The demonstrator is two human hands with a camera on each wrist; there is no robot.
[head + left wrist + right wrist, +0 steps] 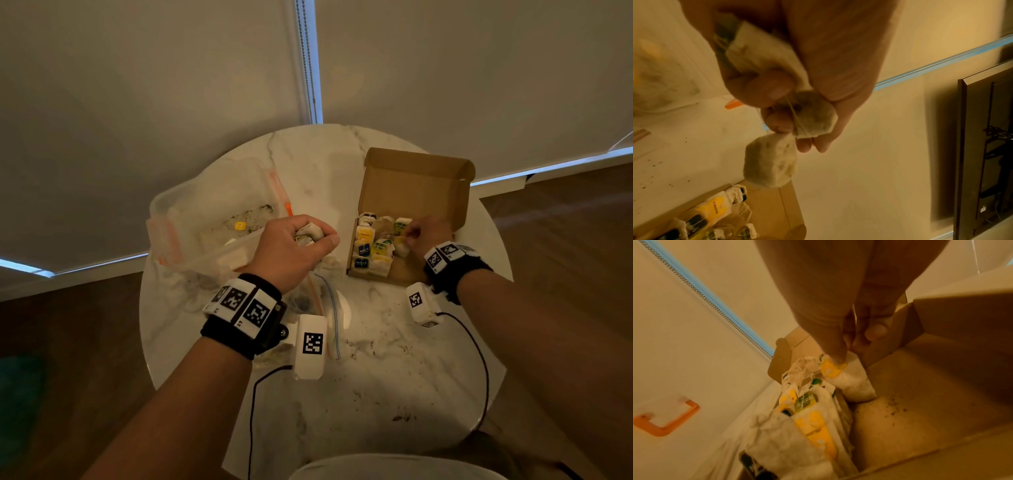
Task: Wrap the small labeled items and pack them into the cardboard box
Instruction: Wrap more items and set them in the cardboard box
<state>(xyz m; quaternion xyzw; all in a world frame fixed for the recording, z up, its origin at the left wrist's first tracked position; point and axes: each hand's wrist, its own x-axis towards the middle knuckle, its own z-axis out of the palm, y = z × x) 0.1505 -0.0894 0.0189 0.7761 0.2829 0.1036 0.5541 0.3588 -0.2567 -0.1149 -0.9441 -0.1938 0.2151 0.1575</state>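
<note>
Head view downward over table; wrist views close, sharing cardboard box

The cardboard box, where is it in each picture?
Head: cardboard box right of centre on the table, lid up, right hand inside.
Left wrist: bottom left corner.
Right wrist: fills the right and bottom.
Shared landmark: the yellow-labelled tea bags inside it.

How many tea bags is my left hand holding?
3 in the left hand: one bag in the palm, one below it, one dangling lowest; the fist may hide more.
</note>
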